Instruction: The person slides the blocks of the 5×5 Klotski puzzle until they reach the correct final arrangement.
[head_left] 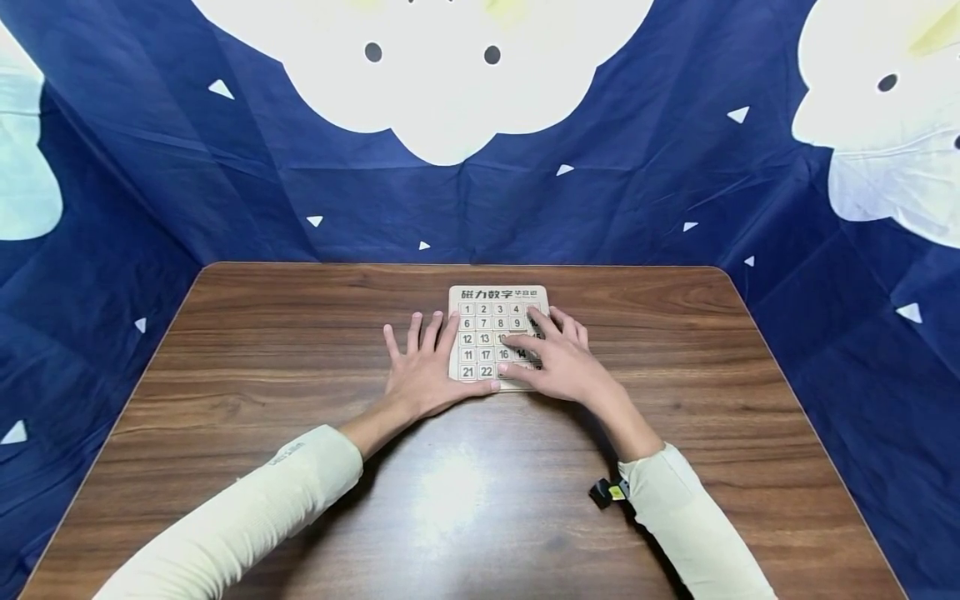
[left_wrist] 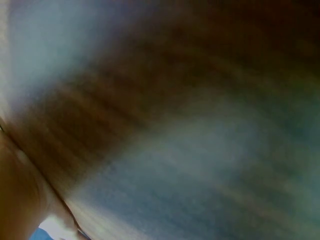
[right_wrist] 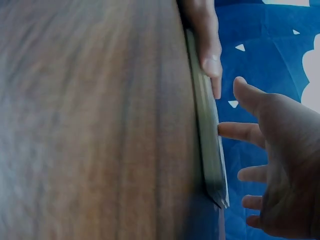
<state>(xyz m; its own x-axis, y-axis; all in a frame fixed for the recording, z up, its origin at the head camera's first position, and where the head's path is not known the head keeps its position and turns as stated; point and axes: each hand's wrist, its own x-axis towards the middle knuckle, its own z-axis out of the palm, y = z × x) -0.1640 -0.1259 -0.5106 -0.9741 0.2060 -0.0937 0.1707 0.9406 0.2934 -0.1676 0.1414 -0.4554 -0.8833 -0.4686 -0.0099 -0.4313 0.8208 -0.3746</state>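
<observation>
A pale sliding number puzzle [head_left: 498, 289], with numbered square tiles and dark characters along its top, lies flat on the table. My left hand [head_left: 423, 375] is spread at its left side, index finger by the left edge and thumb stretched along the near edge. Over the right part of the puzzle is my right hand [head_left: 566, 367], its index fingertip touching or just above a tile in the middle rows; it hides several tiles. The right wrist view shows the puzzle [right_wrist: 206, 130] edge-on, with that index fingertip at its face. Only a blurred bit of the left hand [left_wrist: 20, 190] shows in the left wrist view.
The brown wood-grain table [head_left: 262, 333] stretches around the puzzle, with a glare patch in front. A blue curtain [head_left: 360, 183] with white clouds and triangles hangs behind and beside it. A small black device [head_left: 602, 493] is at the right sleeve cuff.
</observation>
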